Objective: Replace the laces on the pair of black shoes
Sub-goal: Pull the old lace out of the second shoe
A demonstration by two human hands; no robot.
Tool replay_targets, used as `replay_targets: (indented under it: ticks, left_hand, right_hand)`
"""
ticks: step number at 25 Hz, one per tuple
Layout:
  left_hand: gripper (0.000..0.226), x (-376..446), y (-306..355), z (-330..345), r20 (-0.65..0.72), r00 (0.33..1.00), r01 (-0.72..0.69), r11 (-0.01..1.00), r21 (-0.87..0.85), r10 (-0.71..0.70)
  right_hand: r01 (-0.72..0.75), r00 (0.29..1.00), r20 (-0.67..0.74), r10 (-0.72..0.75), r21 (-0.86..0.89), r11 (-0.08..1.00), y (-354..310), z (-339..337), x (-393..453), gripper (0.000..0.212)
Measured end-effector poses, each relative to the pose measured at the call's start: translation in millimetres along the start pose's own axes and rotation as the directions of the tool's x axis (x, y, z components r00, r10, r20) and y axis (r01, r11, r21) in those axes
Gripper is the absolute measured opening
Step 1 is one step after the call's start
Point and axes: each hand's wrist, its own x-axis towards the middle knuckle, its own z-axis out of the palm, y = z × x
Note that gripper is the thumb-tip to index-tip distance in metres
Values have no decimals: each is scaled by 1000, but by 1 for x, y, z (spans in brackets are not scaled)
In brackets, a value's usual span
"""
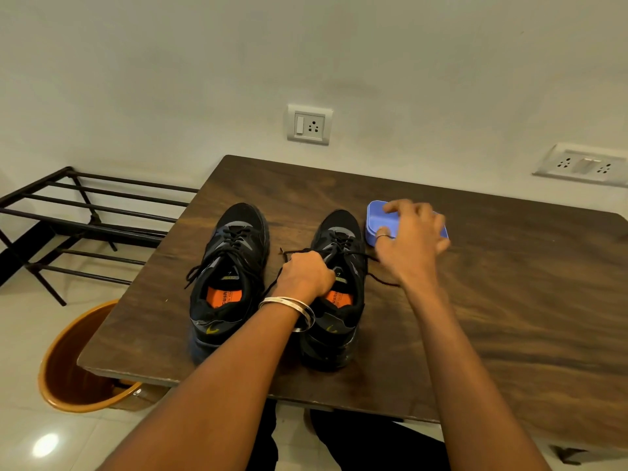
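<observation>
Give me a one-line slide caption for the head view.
Left hand grips the right shoe's lace while the right hand reaches over a blue box.

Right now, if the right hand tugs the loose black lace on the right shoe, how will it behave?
Probably floppy: the lace lies in a limp curve on the table. Likely light. The right shoe may hardly shift, since the left hand grips at its tongue.

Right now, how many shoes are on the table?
2. The left shoe stands by the table's left edge, laces loose. The right shoe stands beside it, partly covered by the left hand, which grips its lace. None seems hidden.
</observation>
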Motion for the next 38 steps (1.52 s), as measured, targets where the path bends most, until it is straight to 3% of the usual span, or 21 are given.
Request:
replay_targets:
  ticks: [2, 4, 7, 9, 12, 14, 15, 16, 17, 18, 19, 20, 21, 22, 25, 28, 31, 34, 38]
  left_hand:
    - [37, 1, 0, 1, -3, 1000, -3, 1000, -2, 3]
    - [35, 2, -1, 1, -7, 1000, -13, 1000, 3, 13]
    - [34, 4, -2, 3, -12, 1000, -13, 1000, 7, 13]
    - [35, 5, -1, 4, -16, 1000, -15, 1000, 15, 15]
    - [36, 4, -1, 3, -13, 1000, -15, 1000, 22, 15]
    - [37, 4, -1, 2, -8, 1000, -18, 1000, 12, 18]
    - [37, 3, -1, 2, -8, 1000, -22, 1000, 11, 22]
    - [37, 3, -1, 2, -7, 1000, -22, 1000, 13, 22]
    - [37, 3, -1, 1, -6, 1000, -23, 1000, 16, 23]
    - [38, 3, 0, 2, -5, 1000, -21, 1000, 17, 21]
    - [38, 3, 0, 1, -5, 1000, -21, 1000, 17, 21]
    - [38, 3, 0, 1, -4, 1000, -19, 1000, 16, 19]
    - [38, 3, 0, 2, -2, 1000, -18, 1000, 13, 18]
    - [37, 3, 0, 2, -2, 1000, -17, 1000, 8, 17]
    - [36, 5, 0, 2, 5, 1000, -13, 1000, 4, 13]
    - [34, 8, -1, 4, 15, 1000, -13, 1000, 3, 13]
    - [30, 9, -1, 3, 12, 1000, -24, 1000, 3, 24]
    - [32, 8, -3, 2, 16, 999, -47, 999, 0, 47]
    - [33, 7, -2, 3, 18, 998, -67, 998, -20, 67]
  right_hand:
    - [160, 952, 276, -136, -66, 985, -10, 16, -6, 29]
    - [260, 898, 404, -175, -167, 951, -17, 32, -12, 27]
    - [347, 902, 355, -247, -252, 904, -16, 45, -14, 26]
    - [317, 924, 280, -261, -175, 932, -13, 47, -12, 18]
    - [159, 959, 232, -162, 29, 987, -13, 43, -10, 13]
    - [-93, 972, 234, 23, 290, 952, -12, 35, -6, 19]
    - [-271, 950, 271, 155, 471, 839, -10, 29, -2, 21]
    - [-432, 900, 342, 269, 621, 654, -7, 22, 1, 19]
    - [-527, 848, 394, 354, 696, 488, -3, 16, 4, 18]
    - [-553, 825, 389, 411, 709, 438, 3, 13, 6, 16]
    - [-531, 839, 321, 439, 657, 535, 8, 10, 8, 14]
    - [-467, 883, 222, 415, 519, 716, 14, 10, 11, 12]
    - [-353, 935, 150, 320, 327, 877, 16, 12, 12, 10]
    - [-216, 970, 146, 192, 178, 960, 13, 13, 11, 8]
    - [50, 927, 367, -75, 78, 996, 0, 24, 7, 38]
    - [209, 889, 436, -138, -119, 971, -17, 41, -5, 36]
    - [179, 952, 273, -141, -118, 977, -22, 51, -13, 23]
    - [-22, 984, 177, 14, 40, 999, -20, 48, -11, 10]
    - [-340, 926, 270, 265, 286, 896, -9, 51, -1, 8]
